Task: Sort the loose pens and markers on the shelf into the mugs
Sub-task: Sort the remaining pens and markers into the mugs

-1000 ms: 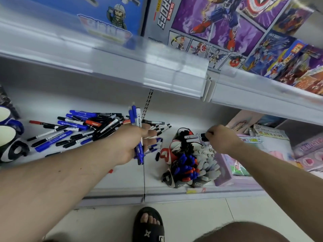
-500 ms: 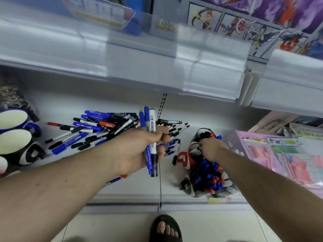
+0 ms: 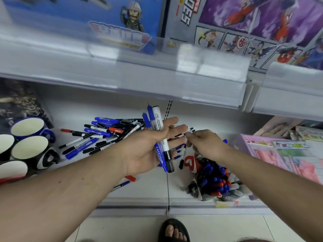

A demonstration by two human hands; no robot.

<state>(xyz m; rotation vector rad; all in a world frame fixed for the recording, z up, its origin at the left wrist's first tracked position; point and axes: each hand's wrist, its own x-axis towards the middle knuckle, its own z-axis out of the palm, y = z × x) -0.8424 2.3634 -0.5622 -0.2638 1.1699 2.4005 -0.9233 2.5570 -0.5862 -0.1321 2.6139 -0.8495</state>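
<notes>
Loose blue, black and red pens (image 3: 103, 135) lie heaped on the white shelf (image 3: 148, 191). My left hand (image 3: 146, 149) is palm up in front of the heap. It holds a bundle of markers (image 3: 161, 144), blue ones and a white one with a black cap, across the palm with its fingers stretched right. My right hand (image 3: 206, 145) has its fingers curled, and its fingertips pinch thin black-tipped pens (image 3: 190, 130) at the left fingertips. Mugs full of markers (image 3: 213, 180) stand below the right hand, one of them red (image 3: 189, 163). Empty mugs (image 3: 28, 149) stand at the far left.
An upper shelf (image 3: 157, 81) carrying toy boxes overhangs the work area close above the hands. Pink boxes (image 3: 272, 154) fill the shelf on the right. A red-capped pen (image 3: 130, 178) lies under my left forearm. My sandalled foot (image 3: 173, 231) is on the tiled floor.
My right hand has left the full mugs and moved up-left to the left fingertips. The left fingers have straightened out from their closed grip. The markers are still in that hand.
</notes>
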